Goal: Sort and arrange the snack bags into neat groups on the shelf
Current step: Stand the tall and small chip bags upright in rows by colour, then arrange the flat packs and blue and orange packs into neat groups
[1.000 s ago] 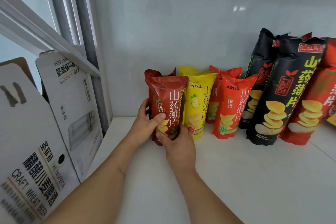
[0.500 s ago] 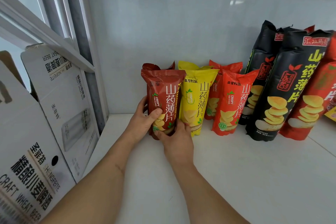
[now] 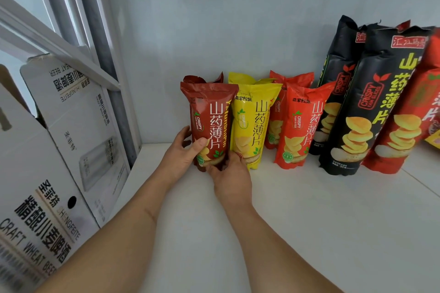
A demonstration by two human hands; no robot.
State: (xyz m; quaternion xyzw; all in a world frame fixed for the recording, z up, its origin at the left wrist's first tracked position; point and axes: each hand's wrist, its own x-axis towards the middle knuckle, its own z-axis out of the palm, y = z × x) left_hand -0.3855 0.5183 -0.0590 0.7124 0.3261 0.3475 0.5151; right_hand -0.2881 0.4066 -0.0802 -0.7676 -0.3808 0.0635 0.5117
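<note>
A dark red snack bag (image 3: 209, 116) stands upright on the white shelf (image 3: 297, 216), at the left end of a row against the back wall. My left hand (image 3: 182, 152) grips its lower left side, thumb across the front. My right hand (image 3: 232, 177) holds its bottom right corner. A second dark red bag peeks out behind it. To its right stand a yellow bag (image 3: 253, 121), two orange-red bags (image 3: 301, 123), two tall black bags (image 3: 373, 107) and a tall red bag (image 3: 409, 123).
Two white beer cartons (image 3: 78, 126) lean at the left, beside the grey shelf upright (image 3: 102, 38). The shelf's back wall is white. A yellow packet corner (image 3: 434, 140) shows at the far right edge.
Both hands keep their hold on the dark red bag, which has shifted slightly and stands straighter against the yellow bag. The view has moved a little closer.
</note>
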